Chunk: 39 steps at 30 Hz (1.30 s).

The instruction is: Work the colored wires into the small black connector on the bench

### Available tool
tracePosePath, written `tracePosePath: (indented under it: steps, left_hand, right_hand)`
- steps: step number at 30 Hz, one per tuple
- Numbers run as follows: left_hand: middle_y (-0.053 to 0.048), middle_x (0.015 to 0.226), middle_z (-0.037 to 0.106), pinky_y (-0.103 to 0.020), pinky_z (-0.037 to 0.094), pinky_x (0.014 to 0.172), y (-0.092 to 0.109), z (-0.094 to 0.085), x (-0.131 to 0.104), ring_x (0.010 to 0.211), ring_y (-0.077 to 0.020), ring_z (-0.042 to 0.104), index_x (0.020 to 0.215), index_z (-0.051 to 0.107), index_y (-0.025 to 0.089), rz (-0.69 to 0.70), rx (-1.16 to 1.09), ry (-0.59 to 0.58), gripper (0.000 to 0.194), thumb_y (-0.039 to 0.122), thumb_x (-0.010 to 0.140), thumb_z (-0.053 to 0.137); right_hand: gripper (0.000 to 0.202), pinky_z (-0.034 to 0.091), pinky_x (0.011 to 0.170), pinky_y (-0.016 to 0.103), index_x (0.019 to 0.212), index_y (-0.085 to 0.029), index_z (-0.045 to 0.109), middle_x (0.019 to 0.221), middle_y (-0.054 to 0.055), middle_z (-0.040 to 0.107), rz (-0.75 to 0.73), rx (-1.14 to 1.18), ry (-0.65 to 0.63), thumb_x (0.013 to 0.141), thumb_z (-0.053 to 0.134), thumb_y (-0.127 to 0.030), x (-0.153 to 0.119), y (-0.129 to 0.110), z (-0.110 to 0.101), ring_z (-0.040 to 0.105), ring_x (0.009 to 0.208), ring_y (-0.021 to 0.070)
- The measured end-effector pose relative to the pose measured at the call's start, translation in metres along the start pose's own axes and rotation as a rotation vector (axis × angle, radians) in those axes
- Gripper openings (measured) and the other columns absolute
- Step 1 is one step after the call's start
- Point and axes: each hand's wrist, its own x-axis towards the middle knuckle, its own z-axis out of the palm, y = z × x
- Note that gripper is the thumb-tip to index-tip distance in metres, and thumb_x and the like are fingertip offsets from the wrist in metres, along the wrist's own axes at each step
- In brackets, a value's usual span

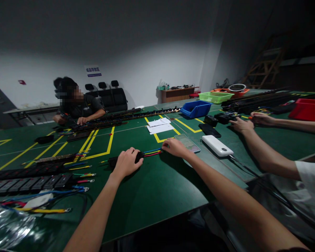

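Observation:
My left hand [128, 161] rests over a black block-shaped part [112, 161], its fingers closed around the right end. Blue, yellow and red wires [151, 152] run out of that end toward the right. At their far ends my right hand [175, 147] has its fingers pinched together, closed on the wire tips, which the fingers partly hide. A short green-yellow wire [103, 162] sticks out of the block's left side. Just behind my right hand a phone-like flat panel [187, 142] lies on the green table [147, 196].
Black strips [34, 183] with lugged wires lie at left, near clear plastic wrap [10, 224]. A white power bank [217, 145] with a cable, papers [160, 126] and a blue bin [196, 109] lie beyond. A co-worker's hands [243, 124] work at right; another person [78, 105] sits across.

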Motion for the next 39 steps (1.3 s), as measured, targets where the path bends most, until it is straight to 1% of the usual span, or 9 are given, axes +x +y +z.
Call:
tracePosePath:
  steps: [11,13,17,19,23,27,31,36,39]
  left_hand:
    - [-0.012,0.115,0.065,-0.039,0.048,0.083,0.001,0.0,0.0,0.096,-0.026,0.064,0.121,0.063,0.019,-0.006,0.025,-0.001,0.043,0.051,0.095,0.048]
    - [-0.012,0.115,0.065,-0.039,0.048,0.083,0.0,0.001,0.0,0.097,-0.0265,0.064,0.122,0.063,0.02,-0.003,0.024,0.007,0.043,0.051,0.095,0.049]
    - [-0.012,0.115,0.065,-0.04,0.048,0.083,0.0,0.001,0.0,0.097,-0.0268,0.063,0.122,0.063,0.019,-0.003,0.02,0.004,0.043,0.05,0.096,0.049]
    - [-0.012,0.115,0.065,-0.04,0.048,0.083,0.0,0.0,0.0,0.097,-0.0266,0.063,0.122,0.063,0.018,-0.004,0.022,-0.003,0.044,0.05,0.096,0.048]
    - [-0.012,0.115,0.065,-0.039,0.048,0.083,0.001,-0.002,-0.001,0.096,-0.0257,0.063,0.123,0.063,0.017,-0.006,0.027,-0.014,0.045,0.05,0.096,0.048]
    - [-0.012,0.115,0.065,-0.039,0.048,0.084,0.002,-0.002,0.0,0.096,-0.0254,0.063,0.123,0.063,0.018,-0.003,0.025,-0.007,0.044,0.05,0.096,0.048]
    - [-0.012,0.115,0.065,-0.039,0.048,0.083,0.002,-0.002,0.0,0.096,-0.0257,0.063,0.123,0.063,0.017,-0.007,0.023,-0.014,0.045,0.05,0.096,0.048]
    - [-0.012,0.115,0.065,-0.039,0.047,0.084,0.001,0.0,0.0,0.098,-0.0263,0.063,0.123,0.062,0.017,0.001,0.071,-0.001,0.044,0.05,0.096,0.048]
    - [-0.012,0.115,0.065,-0.038,0.046,0.084,0.001,0.001,0.0,0.098,-0.0258,0.063,0.122,0.062,0.018,0.003,0.084,0.005,0.043,0.05,0.096,0.048]
  right_hand:
    - [0.02,0.04,0.071,0.024,0.091,-0.02,0.075,0.094,0.007,0.074,-0.032,-0.012,-0.061,0.097,0.059,-0.031,0.001,-0.002,0.003,0.066,0.086,0.0179]
    - [0.02,0.041,0.073,0.024,0.091,-0.019,0.075,0.094,0.007,0.073,-0.042,-0.007,-0.044,0.097,0.059,-0.031,0.0,-0.003,0.002,0.065,0.087,0.0175]
    - [0.022,0.04,0.074,0.023,0.105,-0.02,0.073,0.102,0.008,0.071,-0.018,0.018,0.04,0.099,0.057,-0.034,-0.001,-0.006,0.001,0.064,0.09,0.0169]
    - [0.028,0.038,0.071,0.023,0.099,-0.019,0.073,0.098,0.008,0.071,-0.01,0.016,0.037,0.101,0.053,-0.038,0.0,-0.007,0.001,0.063,0.087,0.0167]
    - [0.045,0.034,0.066,0.024,0.077,-0.017,0.07,0.081,0.006,0.067,-0.018,0.009,-0.044,0.104,0.045,-0.044,0.001,-0.007,0.001,0.06,0.076,0.0152]
    - [0.038,0.036,0.07,0.023,0.088,-0.017,0.072,0.092,0.008,0.068,-0.032,0.031,0.024,0.103,0.048,-0.042,0.001,-0.006,0.003,0.06,0.082,0.0153]
    - [0.044,0.036,0.069,0.024,0.082,-0.017,0.072,0.085,0.007,0.067,-0.032,0.034,-0.047,0.104,0.046,-0.044,0.0,-0.008,0.003,0.06,0.078,0.0152]
    - [0.03,0.041,0.076,0.025,0.108,-0.019,0.072,0.105,0.008,0.065,-0.034,0.081,0.043,0.102,0.052,-0.041,-0.002,-0.011,0.004,0.063,0.088,0.0159]
    - [0.029,0.042,0.076,0.025,0.11,-0.02,0.071,0.106,0.008,0.065,-0.04,0.1,0.061,0.101,0.053,-0.041,-0.003,-0.012,0.005,0.062,0.086,0.0158]
